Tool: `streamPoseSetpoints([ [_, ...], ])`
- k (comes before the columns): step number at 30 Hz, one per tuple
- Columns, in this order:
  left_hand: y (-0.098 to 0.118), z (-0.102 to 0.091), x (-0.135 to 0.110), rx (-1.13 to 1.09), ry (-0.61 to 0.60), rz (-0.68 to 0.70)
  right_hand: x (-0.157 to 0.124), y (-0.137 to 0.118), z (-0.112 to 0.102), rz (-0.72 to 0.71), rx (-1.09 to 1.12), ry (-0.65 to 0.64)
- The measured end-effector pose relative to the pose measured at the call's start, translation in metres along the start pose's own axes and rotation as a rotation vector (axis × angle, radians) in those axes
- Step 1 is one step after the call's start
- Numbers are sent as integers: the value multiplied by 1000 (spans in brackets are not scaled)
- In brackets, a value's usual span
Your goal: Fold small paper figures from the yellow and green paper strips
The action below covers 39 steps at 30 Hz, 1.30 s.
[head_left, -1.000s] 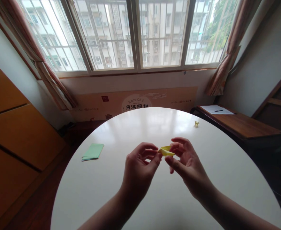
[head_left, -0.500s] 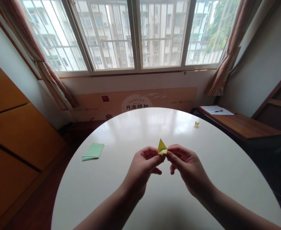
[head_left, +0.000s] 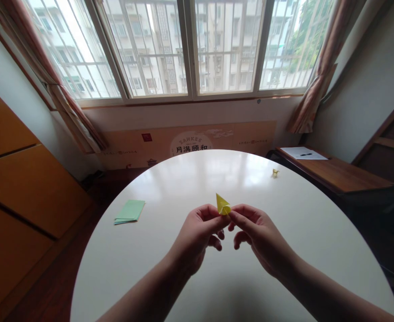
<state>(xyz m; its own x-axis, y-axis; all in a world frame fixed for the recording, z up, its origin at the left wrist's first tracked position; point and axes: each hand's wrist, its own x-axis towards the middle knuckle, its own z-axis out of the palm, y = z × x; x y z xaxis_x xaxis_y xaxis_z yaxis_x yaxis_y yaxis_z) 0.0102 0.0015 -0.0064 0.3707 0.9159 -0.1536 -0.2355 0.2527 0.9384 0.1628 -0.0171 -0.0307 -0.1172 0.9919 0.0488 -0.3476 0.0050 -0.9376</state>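
Observation:
A small folded yellow paper (head_left: pixel 222 205) is held above the round white table (head_left: pixel 150 268), its point tipped up and to the left. My left hand (head_left: pixel 199 235) pinches its lower edge between thumb and forefinger. From the right side, my right hand (head_left: pixel 255 235) pinches the same lower edge, fingertips meeting those of the left. Both hands hover over the middle of the table.
A stack of green paper sheets (head_left: pixel 130 211) lies at the table's left. A tiny yellow folded figure (head_left: pixel 275 172) stands at the far right. A wooden side table (head_left: pixel 338 172) with a white sheet (head_left: pixel 302 153) and a pen stands to the right; orange cabinets (head_left: pixel 22 188) fill the left.
The yellow paper, held flat between my hands a second ago, now stands with its point up. Both hands closed together on its lower edge and rose slightly.

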Motion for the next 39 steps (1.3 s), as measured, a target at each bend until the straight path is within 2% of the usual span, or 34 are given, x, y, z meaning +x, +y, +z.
streamPoseSetpoints([
  [5,-1,-2,3,32,-23,-22,0,-1,-2,22,-60,12],
  [12,-2,-1,4,52,50,-22,1,-2,-3,-42,-192,3],
  [16,-4,-3,6,76,-1,-28,3,0,-4,-76,-262,-6],
  [19,-3,-7,5,234,16,132,5,1,-6,-102,-317,5],
  [23,6,-13,-3,665,198,563,5,-3,-11,-152,-383,46],
  [25,10,-15,-7,816,200,709,4,-6,-13,-172,-418,66],
  [27,12,-16,-9,904,154,777,3,-8,-13,-185,-441,73],
  [34,10,-16,-3,859,77,685,1,-7,-11,-192,-458,2],
  [39,18,-18,-3,862,10,632,-1,-7,-11,-182,-431,-40],
])
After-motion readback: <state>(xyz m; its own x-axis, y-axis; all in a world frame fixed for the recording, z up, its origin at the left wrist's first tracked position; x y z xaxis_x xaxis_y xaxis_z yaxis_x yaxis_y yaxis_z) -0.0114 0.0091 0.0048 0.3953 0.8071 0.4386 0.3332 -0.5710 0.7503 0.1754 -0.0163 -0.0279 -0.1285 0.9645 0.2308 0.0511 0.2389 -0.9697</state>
